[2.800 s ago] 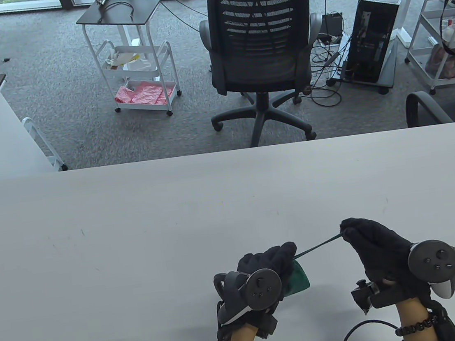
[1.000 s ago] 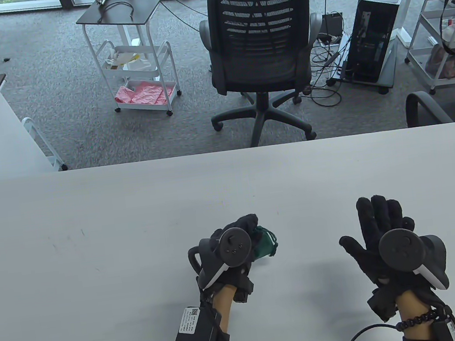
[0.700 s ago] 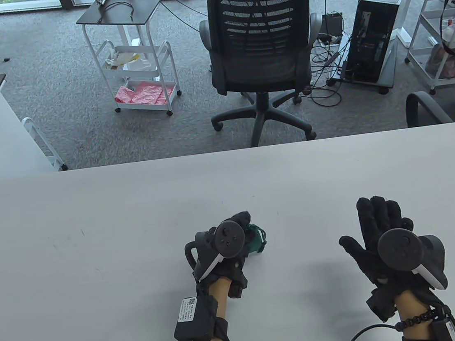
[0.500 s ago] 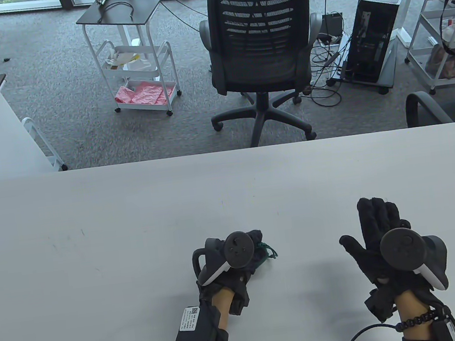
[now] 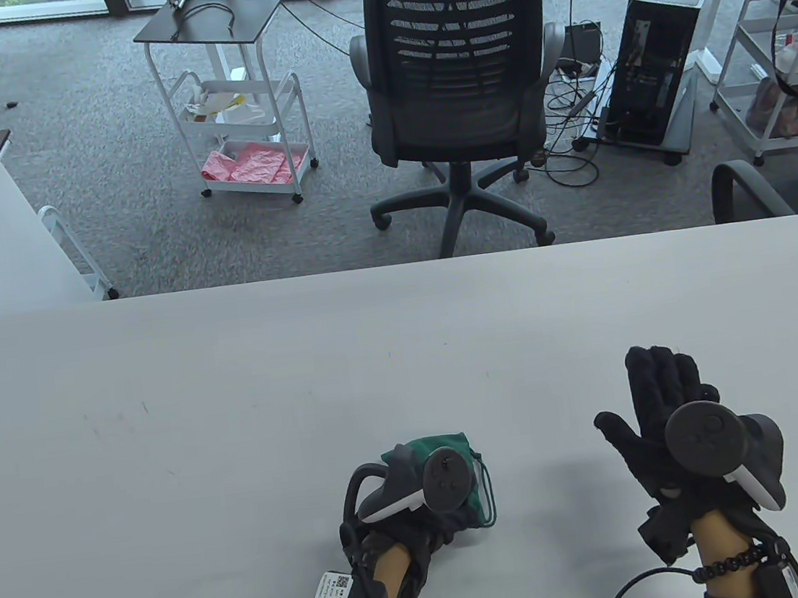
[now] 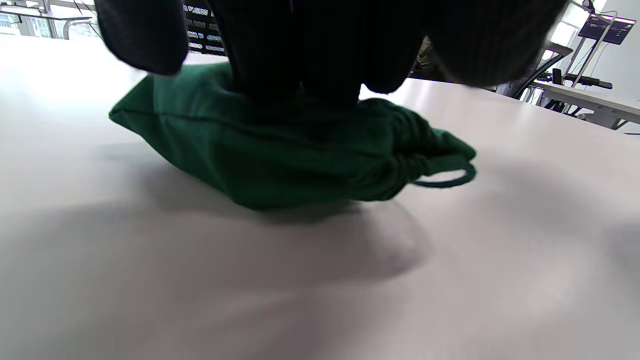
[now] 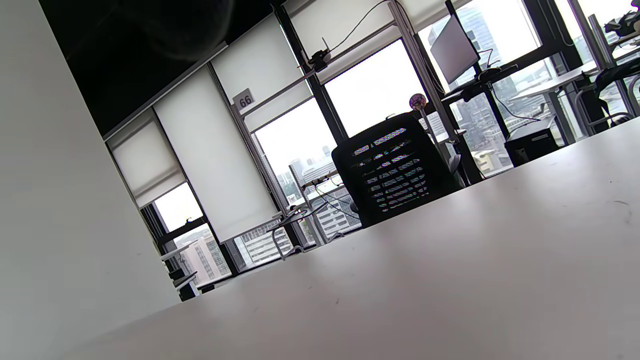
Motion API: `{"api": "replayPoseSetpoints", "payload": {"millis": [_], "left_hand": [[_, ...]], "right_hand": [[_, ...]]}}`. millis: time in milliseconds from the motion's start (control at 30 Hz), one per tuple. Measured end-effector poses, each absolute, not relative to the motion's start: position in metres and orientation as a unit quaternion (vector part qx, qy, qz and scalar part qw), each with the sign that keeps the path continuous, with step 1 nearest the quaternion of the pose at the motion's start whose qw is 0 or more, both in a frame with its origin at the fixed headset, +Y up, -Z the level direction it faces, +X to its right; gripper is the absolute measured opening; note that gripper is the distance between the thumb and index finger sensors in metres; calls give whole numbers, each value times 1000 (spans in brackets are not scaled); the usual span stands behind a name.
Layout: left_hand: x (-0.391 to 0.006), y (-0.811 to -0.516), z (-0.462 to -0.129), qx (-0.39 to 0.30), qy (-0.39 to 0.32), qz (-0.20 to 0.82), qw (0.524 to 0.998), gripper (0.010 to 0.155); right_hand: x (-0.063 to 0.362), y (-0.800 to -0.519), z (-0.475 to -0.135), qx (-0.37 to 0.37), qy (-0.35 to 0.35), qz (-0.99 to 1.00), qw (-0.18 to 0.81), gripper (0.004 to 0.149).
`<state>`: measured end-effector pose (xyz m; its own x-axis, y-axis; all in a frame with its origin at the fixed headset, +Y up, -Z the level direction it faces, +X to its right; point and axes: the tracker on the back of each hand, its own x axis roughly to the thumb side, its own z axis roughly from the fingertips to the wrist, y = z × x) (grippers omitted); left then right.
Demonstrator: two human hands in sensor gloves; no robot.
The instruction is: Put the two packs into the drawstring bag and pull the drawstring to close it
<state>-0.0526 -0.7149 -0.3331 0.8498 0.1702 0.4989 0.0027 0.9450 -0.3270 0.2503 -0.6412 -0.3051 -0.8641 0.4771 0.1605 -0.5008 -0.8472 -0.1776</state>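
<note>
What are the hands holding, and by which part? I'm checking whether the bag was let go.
The left hand grips the bag from above, mid-body. The right hand holds nothing.

Frame was tilted. White table (image 7: 450, 280) filled the span from 3 to 7 o'clock. Black mesh-back office chair (image 7: 395, 167) stood behind its far edge, near centre. Monitor (image 7: 452, 47) at 1 o'clock, white roller blinds (image 7: 210, 155) at 10. Dark blur at 11.

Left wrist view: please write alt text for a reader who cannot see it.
A green drawstring bag lies on the white table, its neck cinched into gathers with a cord loop trailing to the right. The gloved left hand rests on top of it.
</note>
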Motion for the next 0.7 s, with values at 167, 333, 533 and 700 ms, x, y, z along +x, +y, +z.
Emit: {"api": "replayPoseSetpoints", "payload": {"millis": [167,333,533,700], "left_hand": [[-65,-702,-321,-108,-254,65,959,56],[-95,-676,-313,-3,-176,63,982,63],[-133,-663,-305,86,-84,64,991,71],[-152,-665,-308,90,-51,59,993,83]], "right_hand": [[249,-643,-306,59,-97,958,263,83],[246,-644,-306,66,-97,960,254,83],[239,-650,-309,78,-76,963,245,83],[232,-651,-309,87,-75,966,231,83]]}}
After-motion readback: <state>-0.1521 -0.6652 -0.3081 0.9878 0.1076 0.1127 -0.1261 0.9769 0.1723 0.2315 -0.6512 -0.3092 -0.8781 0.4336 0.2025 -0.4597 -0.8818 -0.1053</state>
